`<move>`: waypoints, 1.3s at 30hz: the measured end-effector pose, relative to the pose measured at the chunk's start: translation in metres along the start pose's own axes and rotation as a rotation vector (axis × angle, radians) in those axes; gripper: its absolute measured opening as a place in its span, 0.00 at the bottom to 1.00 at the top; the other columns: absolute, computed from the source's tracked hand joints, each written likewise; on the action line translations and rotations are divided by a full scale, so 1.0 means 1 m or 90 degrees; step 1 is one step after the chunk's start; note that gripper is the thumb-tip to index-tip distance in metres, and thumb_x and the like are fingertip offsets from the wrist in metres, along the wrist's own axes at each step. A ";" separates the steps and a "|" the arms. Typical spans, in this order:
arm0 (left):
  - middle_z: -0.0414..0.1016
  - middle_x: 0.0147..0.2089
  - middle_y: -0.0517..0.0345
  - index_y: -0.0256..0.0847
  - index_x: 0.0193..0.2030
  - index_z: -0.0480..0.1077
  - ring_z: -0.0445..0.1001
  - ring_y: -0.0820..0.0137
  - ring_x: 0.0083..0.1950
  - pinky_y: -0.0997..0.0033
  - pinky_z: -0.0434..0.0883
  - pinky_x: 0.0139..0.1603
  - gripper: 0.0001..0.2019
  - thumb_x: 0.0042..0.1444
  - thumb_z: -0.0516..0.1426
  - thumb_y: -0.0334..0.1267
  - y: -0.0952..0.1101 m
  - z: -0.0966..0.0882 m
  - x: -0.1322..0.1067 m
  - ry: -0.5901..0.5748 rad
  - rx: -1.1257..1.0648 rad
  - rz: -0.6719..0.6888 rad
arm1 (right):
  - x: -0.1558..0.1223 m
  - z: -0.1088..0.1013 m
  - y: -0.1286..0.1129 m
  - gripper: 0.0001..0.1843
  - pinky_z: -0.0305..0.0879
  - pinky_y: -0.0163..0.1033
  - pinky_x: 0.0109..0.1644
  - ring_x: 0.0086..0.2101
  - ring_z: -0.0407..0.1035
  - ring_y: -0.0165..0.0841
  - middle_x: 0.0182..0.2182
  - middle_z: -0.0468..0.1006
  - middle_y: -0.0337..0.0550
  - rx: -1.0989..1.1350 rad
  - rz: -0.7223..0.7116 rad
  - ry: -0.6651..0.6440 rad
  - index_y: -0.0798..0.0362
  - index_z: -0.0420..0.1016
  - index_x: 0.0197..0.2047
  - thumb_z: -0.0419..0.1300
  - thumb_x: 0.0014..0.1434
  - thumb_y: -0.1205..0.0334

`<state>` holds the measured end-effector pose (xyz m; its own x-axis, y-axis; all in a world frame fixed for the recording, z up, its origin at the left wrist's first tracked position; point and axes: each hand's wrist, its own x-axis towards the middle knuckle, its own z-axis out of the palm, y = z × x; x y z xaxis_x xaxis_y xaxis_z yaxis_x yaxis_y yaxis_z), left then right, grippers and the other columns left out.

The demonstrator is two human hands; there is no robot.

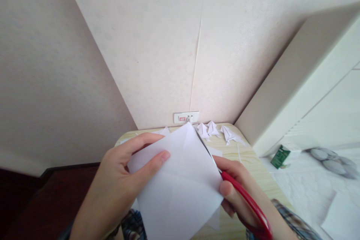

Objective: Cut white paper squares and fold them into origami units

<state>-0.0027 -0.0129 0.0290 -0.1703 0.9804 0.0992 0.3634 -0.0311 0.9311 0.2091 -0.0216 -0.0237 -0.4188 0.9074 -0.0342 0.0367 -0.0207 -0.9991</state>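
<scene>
The white paper sheet [180,187] is held above the worktop [251,161], one corner pointing toward the wall socket [182,117]. Its surface is plain, with faint crease lines; the near end runs out of view. The left hand [126,174] is closed in a pinch on the sheet's left side, thumb flat on the upper face and the other fingers mostly hidden behind. The right hand [237,185] is curled round the red handle of the scissors [246,197], thumb tip at the sheet's right corner. A scissor blade lies along the sheet's right edge; whether it is cutting cannot be determined. Folded white paper pieces [213,129] stand near the worktop's far edge, just beyond the scissors' tip.
</scene>
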 end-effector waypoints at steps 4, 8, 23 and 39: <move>0.85 0.38 0.65 0.50 0.31 0.82 0.80 0.66 0.41 0.82 0.68 0.23 0.06 0.49 0.64 0.45 0.000 -0.001 0.000 -0.014 0.001 0.001 | 0.001 -0.001 -0.004 0.35 0.46 0.30 0.15 0.15 0.51 0.22 0.20 0.63 0.33 -0.026 -0.031 0.009 0.52 0.69 0.30 0.58 0.53 0.24; 0.86 0.41 0.67 0.53 0.34 0.83 0.79 0.68 0.38 0.81 0.70 0.26 0.07 0.49 0.65 0.46 -0.003 -0.003 0.001 -0.030 0.032 0.014 | 0.001 -0.002 -0.004 0.34 0.49 0.30 0.16 0.18 0.56 0.25 0.21 0.65 0.35 -0.041 -0.062 0.013 0.52 0.70 0.31 0.58 0.53 0.25; 0.87 0.43 0.68 0.59 0.39 0.84 0.83 0.65 0.44 0.74 0.76 0.53 0.08 0.52 0.64 0.46 -0.004 -0.009 0.005 -0.046 0.111 0.137 | -0.001 0.001 -0.008 0.39 0.47 0.30 0.15 0.15 0.52 0.22 0.17 0.60 0.31 -0.042 0.007 0.022 0.52 0.68 0.29 0.57 0.47 0.19; 0.87 0.42 0.70 0.61 0.39 0.84 0.84 0.65 0.43 0.74 0.76 0.55 0.08 0.52 0.65 0.47 -0.007 -0.012 0.004 -0.049 0.153 0.167 | 0.000 -0.002 -0.013 0.38 0.48 0.30 0.15 0.18 0.53 0.24 0.21 0.62 0.35 -0.062 0.023 0.019 0.51 0.65 0.28 0.57 0.47 0.19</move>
<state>-0.0164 -0.0114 0.0271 0.0232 0.9572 0.2884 0.5921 -0.2456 0.7675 0.2099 -0.0202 -0.0108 -0.3888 0.9188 -0.0682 0.1400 -0.0142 -0.9900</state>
